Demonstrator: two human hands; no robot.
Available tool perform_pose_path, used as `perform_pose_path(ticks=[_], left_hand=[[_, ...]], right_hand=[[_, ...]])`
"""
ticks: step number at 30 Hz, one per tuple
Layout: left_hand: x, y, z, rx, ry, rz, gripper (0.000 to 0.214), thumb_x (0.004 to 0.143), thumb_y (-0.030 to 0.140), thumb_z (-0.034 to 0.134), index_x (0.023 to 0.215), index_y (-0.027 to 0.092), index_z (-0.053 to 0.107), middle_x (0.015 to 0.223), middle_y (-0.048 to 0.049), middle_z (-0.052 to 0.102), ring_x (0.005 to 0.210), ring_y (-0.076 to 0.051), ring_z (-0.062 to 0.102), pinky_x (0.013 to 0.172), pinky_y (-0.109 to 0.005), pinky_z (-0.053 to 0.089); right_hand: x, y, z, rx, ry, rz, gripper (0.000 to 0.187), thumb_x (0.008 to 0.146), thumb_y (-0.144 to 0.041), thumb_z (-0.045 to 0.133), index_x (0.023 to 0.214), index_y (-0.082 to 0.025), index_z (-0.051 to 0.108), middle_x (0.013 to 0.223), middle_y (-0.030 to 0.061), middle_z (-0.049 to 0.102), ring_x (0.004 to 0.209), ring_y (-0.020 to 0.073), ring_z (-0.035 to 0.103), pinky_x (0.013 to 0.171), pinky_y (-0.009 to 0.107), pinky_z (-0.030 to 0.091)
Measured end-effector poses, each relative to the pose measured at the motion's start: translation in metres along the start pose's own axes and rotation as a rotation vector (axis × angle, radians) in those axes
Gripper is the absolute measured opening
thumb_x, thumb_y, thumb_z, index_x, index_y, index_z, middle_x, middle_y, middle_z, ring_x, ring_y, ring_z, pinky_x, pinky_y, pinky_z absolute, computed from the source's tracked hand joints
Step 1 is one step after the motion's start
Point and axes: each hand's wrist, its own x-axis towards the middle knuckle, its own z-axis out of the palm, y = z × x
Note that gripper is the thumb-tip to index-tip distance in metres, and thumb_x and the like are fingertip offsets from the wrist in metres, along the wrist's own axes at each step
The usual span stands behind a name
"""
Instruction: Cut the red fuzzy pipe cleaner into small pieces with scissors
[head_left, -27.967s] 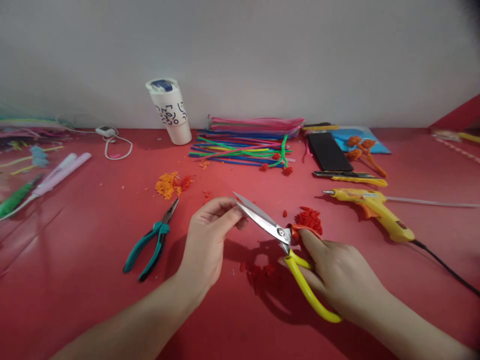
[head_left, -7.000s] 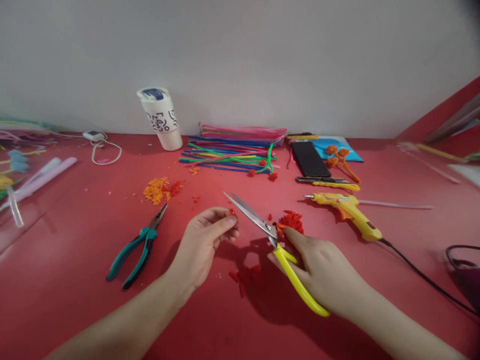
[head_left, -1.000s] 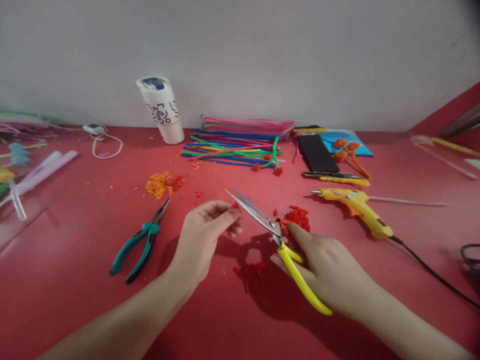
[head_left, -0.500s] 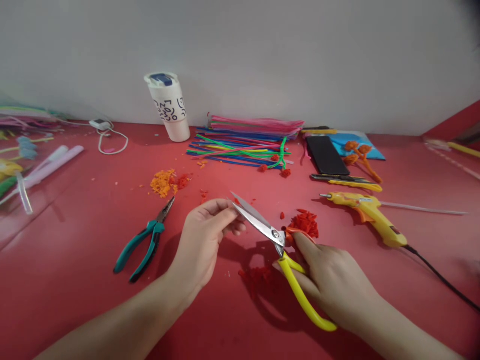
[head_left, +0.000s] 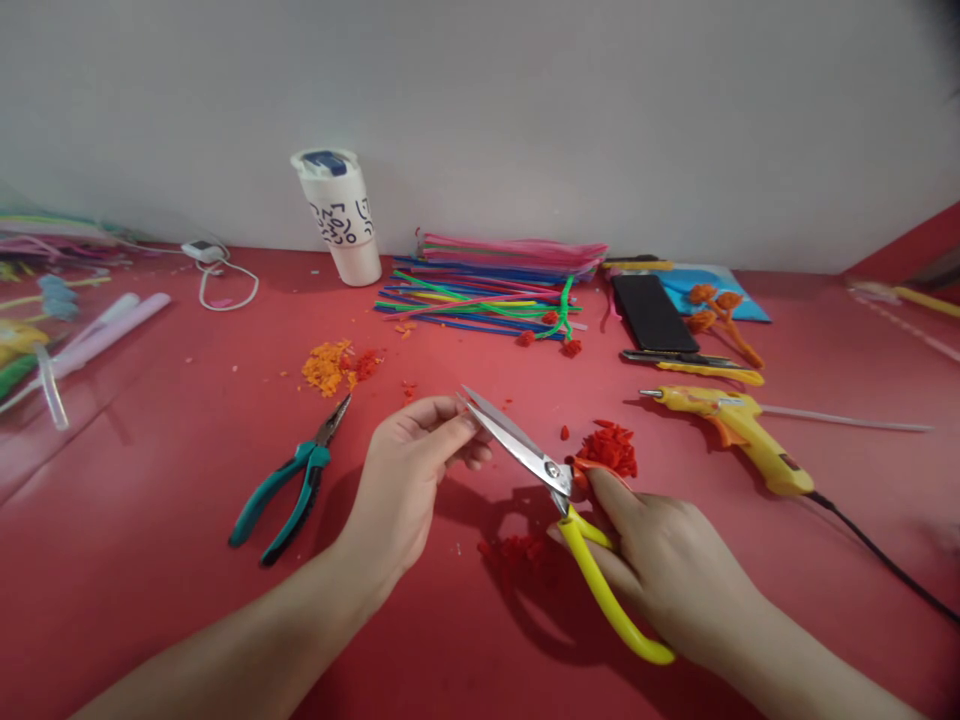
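Note:
My right hand (head_left: 679, 560) is closed around the yellow and orange handles of a pair of scissors (head_left: 525, 450), whose silver blades point up and left, slightly apart. At the blade tips, my left hand (head_left: 420, 450) pinches thumb against fingers; what is between them is too small or hidden to make out. Just beyond the scissors' pivot lies a heap of small red fuzzy pieces (head_left: 611, 448). A second red heap (head_left: 525, 555) lies in shadow below the blades. Teal-handled pliers (head_left: 304, 480) rest open to the left of my left hand.
Orange fuzzy scraps (head_left: 326, 367) lie beyond the pliers. Towards the wall are a white tumbler (head_left: 341, 220) and colourful pipe cleaners (head_left: 480, 290). At right lie a black phone (head_left: 655, 313), a utility knife (head_left: 712, 371) and a yellow glue gun (head_left: 735, 420) with its cord.
Both hands hold nearly the same place. The scissors' tips have drawn slightly closer together at my left fingertips.

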Motion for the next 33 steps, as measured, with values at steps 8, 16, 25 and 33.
perform_pose_path(ticks=[8, 16, 25, 33], left_hand=[[0.001, 0.0, 0.001, 0.003, 0.016, 0.0, 0.005, 0.068, 0.016, 0.061, 0.064, 0.015, 0.062, 0.058, 0.0019, 0.06, 0.051, -0.007, 0.054, 0.053, -0.02, 0.042], [0.002, -0.001, -0.001, 0.008, 0.008, 0.0, 0.005, 0.069, 0.016, 0.061, 0.066, 0.014, 0.063, 0.059, 0.002, 0.06, 0.052, -0.006, 0.054, 0.053, -0.019, 0.042], [0.002, -0.002, -0.002, 0.053, 0.0, 0.028, 0.006, 0.071, 0.018, 0.06, 0.066, 0.014, 0.061, 0.058, 0.0029, 0.058, 0.053, -0.006, 0.053, 0.053, -0.017, 0.042], [-0.001, -0.005, 0.002, 0.034, -0.152, -0.084, 0.007, 0.072, 0.019, 0.061, 0.067, 0.014, 0.06, 0.061, 0.0014, 0.062, 0.053, -0.006, 0.056, 0.055, -0.018, 0.044]], right_hand=[[-0.002, 0.0, 0.001, 0.033, -0.052, 0.043, 0.032, 0.083, -0.051, 0.033, 0.068, -0.023, 0.035, 0.042, -0.0028, 0.051, 0.033, 0.0141, 0.047, 0.04, 0.024, 0.016], [-0.002, 0.0, 0.001, 0.02, -0.013, 0.017, 0.032, 0.085, -0.05, 0.032, 0.068, -0.023, 0.033, 0.041, -0.0028, 0.051, 0.033, 0.0146, 0.047, 0.038, 0.024, 0.018], [-0.001, 0.001, 0.0, -0.009, -0.004, 0.059, 0.036, 0.084, -0.052, 0.029, 0.063, -0.023, 0.033, 0.037, -0.0022, 0.047, 0.03, 0.0138, 0.043, 0.037, 0.024, 0.017], [0.014, -0.002, -0.017, 0.448, -0.171, 0.366, 0.032, 0.075, -0.049, 0.043, 0.059, -0.022, 0.035, 0.047, -0.0034, 0.042, 0.041, 0.0107, 0.04, 0.04, 0.023, 0.025]])
